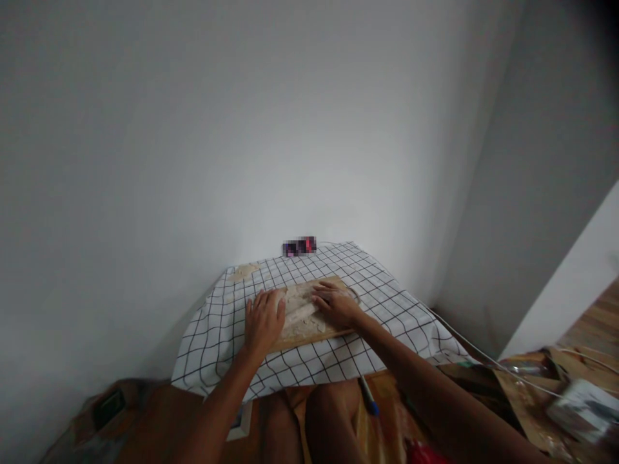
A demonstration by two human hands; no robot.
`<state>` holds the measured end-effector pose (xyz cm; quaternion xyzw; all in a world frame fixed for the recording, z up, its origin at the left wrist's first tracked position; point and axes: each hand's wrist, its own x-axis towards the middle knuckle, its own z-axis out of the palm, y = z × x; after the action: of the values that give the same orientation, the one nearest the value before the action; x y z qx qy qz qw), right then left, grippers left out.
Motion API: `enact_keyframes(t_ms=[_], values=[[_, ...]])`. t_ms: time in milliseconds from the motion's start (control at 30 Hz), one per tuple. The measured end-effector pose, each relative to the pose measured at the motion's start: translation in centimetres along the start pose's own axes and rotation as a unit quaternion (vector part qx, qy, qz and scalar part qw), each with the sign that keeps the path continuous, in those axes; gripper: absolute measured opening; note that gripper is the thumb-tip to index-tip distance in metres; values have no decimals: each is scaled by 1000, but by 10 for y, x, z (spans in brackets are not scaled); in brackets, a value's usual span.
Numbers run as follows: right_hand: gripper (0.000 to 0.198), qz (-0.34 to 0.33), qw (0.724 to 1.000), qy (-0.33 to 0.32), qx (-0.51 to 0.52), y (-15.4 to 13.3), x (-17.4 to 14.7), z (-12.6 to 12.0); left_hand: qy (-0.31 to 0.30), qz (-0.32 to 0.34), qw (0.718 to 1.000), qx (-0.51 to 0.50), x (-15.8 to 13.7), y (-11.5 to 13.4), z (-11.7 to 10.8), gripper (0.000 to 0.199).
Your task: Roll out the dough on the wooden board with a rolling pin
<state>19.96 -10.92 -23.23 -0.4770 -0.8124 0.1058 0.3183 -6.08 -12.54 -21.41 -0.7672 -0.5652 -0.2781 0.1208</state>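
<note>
A wooden board lies on the table in front of me, its top dusted with what looks like flour and pale crumbs. Across it, between my hands, runs a pale floury roll; whether this is dough or a rolling pin I cannot make out. My left hand lies with fingers stretched over the roll's left end. Over the other end, my right hand rests flat, palm down. Both hands cover the ends of the roll. Neither is wrapped around anything.
A black-and-white checked cloth covers the table. Floury residue marks its back left corner. A blurred dark object stands against the wall. A white cable hangs at right. A blue-ended pen-like stick is below the front edge.
</note>
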Motion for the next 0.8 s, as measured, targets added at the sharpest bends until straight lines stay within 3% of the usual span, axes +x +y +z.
enact_keyframes(t_ms=[167, 400, 667, 800], values=[[50, 54, 994, -37, -91, -9, 11, 3, -72, -62, 993, 74, 17, 12, -17, 33], [42, 17, 980, -43, -193, -6, 29, 9, -117, -107, 984, 76, 33, 3, -5, 32], [39, 55, 965, -74, -247, -27, 7, 6, -110, -89, 988, 63, 14, 5, -3, 39], [45, 81, 972, -49, -213, -45, -16, 3, -95, -72, 991, 61, -6, 6, -4, 42]])
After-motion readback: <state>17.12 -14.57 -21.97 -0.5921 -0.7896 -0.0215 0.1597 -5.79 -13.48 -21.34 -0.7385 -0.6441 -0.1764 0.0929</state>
